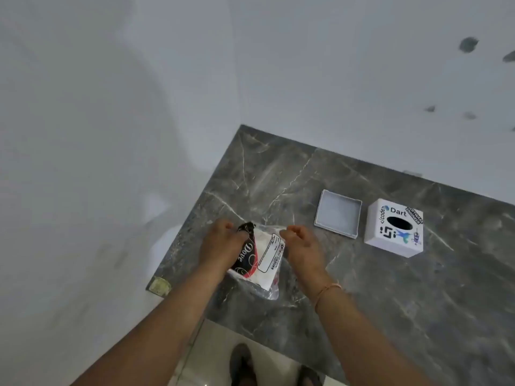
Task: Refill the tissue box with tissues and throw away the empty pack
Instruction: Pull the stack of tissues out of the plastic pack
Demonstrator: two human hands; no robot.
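A plastic tissue pack with black, red and white print lies on the grey marble counter near its left edge. My left hand pinches the pack's top left corner, and my right hand pinches its top right edge. White tissues show inside the pack. To the right stands the white cube tissue box with stickers and a black oval slot on top. Its flat white base tray lies apart, just left of the box.
White walls meet at the counter's far left corner. A yellowish sticker marks the counter's near left corner. Below the counter edge, tiled floor and my two feet in dark sandals show.
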